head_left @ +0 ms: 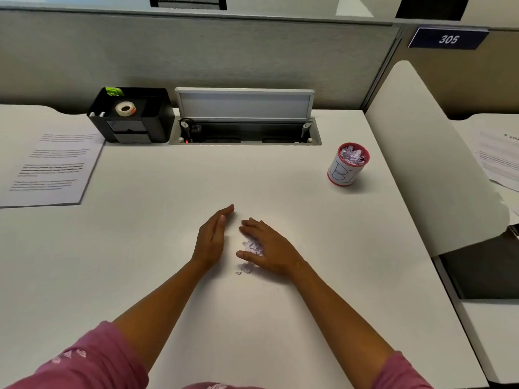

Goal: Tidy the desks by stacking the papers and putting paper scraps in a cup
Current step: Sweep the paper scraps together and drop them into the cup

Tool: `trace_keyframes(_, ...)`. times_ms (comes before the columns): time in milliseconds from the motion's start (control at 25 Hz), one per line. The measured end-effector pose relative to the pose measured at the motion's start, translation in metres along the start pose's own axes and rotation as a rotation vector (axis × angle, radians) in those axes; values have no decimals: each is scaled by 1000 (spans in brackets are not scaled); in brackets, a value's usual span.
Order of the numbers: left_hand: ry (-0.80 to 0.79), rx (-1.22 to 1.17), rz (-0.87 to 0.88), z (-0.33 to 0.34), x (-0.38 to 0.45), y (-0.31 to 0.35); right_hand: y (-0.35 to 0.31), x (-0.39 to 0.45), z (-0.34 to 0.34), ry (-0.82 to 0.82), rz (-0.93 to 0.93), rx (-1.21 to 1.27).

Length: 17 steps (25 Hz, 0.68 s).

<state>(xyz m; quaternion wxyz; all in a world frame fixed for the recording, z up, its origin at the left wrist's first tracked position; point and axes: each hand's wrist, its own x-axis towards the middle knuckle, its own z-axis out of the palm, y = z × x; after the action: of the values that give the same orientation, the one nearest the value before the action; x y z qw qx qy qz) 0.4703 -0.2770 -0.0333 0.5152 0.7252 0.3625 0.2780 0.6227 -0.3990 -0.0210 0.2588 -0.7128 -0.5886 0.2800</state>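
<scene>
At centre frame, on the white desk (168, 248): two hands and a small heap of torn paper.
Left hand (212, 238): set on its edge on the desk, fingers straight and together, palm facing right; holds nothing.
Right hand (269, 248): fingers curved over the paper scraps (252, 246), thumb below them; the scraps sit under the palm, and whether they are gripped or only covered cannot be told.
Hands, relation: near each other, not touching, a narrow strip of desk between.
Loose scraps (245, 268): a few bits on the desk just below the right thumb.
Cup (347, 165): right of centre, upper half of frame; upright, red rims, white label with drawn letters, filled to the top with scraps; well apart from both hands.
Paper stack (53, 169): left edge of frame, printed sheets lying flat.
Organiser (132, 115): black, upper left, holding a tape roll (125, 108).
Cable box (245, 127): upper centre, lid raised.
More papers (500, 158): right edge, on the neighbouring desk beyond the white divider (427, 153).
Sleeves (92, 360): pink, bottom of frame.
</scene>
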Motion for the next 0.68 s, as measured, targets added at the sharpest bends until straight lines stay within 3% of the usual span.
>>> trace_keyframes(160,-6,29,17,-8,-11,-5,0,-25,3,-36,-133,4)
trace_keyframes(240,-5,30,23,-7,-12,-5,-2,-45,4,70,-124,30)
trace_keyframes(360,-12,41,30,-7,-12,-7,-7,-78,18,331,27,-1)
trace_keyframes(440,-15,45,34,-6,-13,-9,-13,-95,31,395,180,-97)
trace_keyframes(560,-10,69,46,-6,-13,-9,-28,-96,44,358,291,-118)
trace_keyframes(680,-10,97,55,-5,-14,-7,-44,-74,54,319,225,-87)
